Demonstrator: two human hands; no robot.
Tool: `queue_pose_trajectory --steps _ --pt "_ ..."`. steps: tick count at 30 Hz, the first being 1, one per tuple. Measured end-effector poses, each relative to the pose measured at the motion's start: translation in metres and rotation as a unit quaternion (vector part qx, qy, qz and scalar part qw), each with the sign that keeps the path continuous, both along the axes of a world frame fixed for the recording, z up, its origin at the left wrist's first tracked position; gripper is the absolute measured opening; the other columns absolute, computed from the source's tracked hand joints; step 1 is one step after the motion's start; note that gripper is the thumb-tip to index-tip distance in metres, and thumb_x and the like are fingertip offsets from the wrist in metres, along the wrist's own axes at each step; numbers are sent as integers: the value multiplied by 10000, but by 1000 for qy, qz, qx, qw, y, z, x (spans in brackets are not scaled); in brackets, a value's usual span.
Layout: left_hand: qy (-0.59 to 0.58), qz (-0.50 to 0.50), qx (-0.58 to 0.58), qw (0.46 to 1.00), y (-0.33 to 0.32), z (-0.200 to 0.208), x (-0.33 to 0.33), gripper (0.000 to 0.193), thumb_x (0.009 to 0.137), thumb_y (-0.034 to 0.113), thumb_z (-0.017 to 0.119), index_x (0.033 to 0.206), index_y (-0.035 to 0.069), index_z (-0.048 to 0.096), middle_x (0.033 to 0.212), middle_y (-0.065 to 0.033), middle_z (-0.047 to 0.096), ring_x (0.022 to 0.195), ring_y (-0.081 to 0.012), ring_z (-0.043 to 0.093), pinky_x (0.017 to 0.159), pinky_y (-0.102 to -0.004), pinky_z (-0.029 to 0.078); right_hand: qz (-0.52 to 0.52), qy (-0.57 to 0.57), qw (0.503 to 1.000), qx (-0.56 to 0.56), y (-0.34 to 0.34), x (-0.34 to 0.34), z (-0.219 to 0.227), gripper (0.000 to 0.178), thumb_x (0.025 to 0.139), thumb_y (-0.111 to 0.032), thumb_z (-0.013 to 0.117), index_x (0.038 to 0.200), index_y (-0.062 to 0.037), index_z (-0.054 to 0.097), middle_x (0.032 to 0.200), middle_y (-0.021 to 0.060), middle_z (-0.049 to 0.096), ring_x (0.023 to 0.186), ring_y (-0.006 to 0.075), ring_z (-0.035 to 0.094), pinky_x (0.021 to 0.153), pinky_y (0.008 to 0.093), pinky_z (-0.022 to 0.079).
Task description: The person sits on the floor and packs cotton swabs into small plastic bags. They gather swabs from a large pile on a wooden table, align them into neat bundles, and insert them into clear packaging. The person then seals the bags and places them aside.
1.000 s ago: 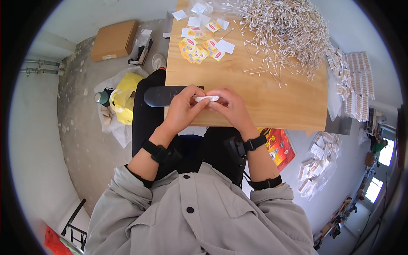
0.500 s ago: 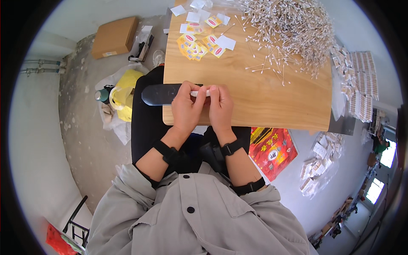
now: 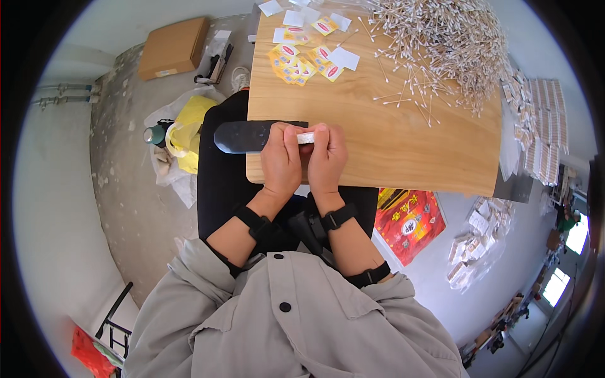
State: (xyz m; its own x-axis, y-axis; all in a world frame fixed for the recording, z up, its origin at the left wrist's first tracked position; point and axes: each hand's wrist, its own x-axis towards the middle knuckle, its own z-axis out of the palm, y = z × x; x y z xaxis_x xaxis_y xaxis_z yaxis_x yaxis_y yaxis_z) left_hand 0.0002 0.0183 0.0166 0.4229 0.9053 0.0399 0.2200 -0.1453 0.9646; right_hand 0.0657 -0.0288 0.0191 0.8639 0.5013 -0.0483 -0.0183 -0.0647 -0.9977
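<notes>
Both my hands are closed together near the front edge of the wooden table. My left hand and my right hand grip a small bundle of cotton swabs between them. Only its white, packed tips show between the thumbs; my fingers hide the rest. Beside and partly under my left hand, a dark flat plate with a rounded end juts past the table's left edge. A large heap of loose cotton swabs covers the far right of the table, with several strays scattered toward the middle.
Yellow-and-white printed cards and blank white cards lie at the table's far left. Packed swab bundles are stacked beyond the right edge. A red printed bag sits below the table; a yellow bag and cardboard box are on the left floor.
Both hands stay closed on the bundle, and its white end now shows more fully between my thumbs. The whole view has shifted slightly, with the table appearing a little further right.
</notes>
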Motion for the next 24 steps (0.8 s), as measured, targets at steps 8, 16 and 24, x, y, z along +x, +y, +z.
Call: queue_pose_trajectory --steps 8,16,24 --pt "-52 -79 -207 974 24 14 -24 303 1055 252 407 1035 17 596 814 -35 607 672 -79 526 641 -233 440 18 141 990 -11 0 15 5 261 1004 -215 523 848 -23 609 742 26 562 588 93 553 518 245 447" --pt "-19 -174 87 981 14 81 -32 589 688 101 841 1203 54 560 1148 -57 573 970 -135 536 805 -262 443 89 750 525 393 -36 37 30 253 999 -237 500 934 -29 629 853 79 664 596 94 563 481 221 452" --pt "-167 -125 200 957 -9 110 -14 395 626 129 867 975 74 691 914 -81 650 850 -263 604 750 -370 478 89 704 556 433 -42 1 42 269 1023 -275 447 1118 -49 558 1036 82 621 888 174 624 762 309 538"
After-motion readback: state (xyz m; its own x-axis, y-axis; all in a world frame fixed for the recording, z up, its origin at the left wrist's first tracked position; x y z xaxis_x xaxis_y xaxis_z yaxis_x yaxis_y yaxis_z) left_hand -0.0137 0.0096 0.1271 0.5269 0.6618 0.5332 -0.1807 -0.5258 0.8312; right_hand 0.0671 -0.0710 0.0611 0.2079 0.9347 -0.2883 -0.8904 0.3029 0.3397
